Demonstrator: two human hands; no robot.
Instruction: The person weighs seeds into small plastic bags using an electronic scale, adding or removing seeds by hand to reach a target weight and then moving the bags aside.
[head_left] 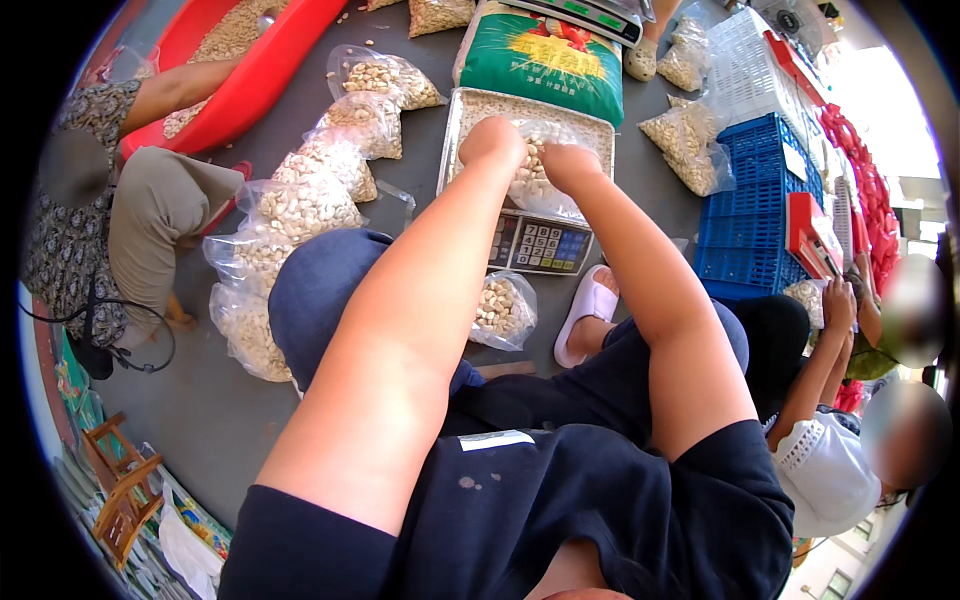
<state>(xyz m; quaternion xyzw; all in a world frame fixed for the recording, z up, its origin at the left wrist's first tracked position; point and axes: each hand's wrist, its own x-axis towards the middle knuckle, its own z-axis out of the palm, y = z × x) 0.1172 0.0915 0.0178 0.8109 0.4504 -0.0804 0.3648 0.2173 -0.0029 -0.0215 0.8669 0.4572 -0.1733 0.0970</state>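
Observation:
A clear plastic bag (535, 178) of pale, nut-like pieces rests on the white tray (453, 125) of a digital scale. The scale's keypad panel (540, 243) faces me. My left hand (494, 142) is closed at the bag's upper left edge, its fingertips turned away from view. At the opposite edge, my right hand (572, 165) is closed on the bag's plastic. Pale pieces show between the two hands. Another filled clear bag (503, 310) lies on the floor just below the scale, beside my foot in a pale slipper (588, 318).
Several filled bags (310, 185) form a row on the left. Beyond them, a person reaches into a red tub (262, 85) of loose pieces. A green sack (540, 65) lies past the scale. Blue crates (745, 215) and other people are at right.

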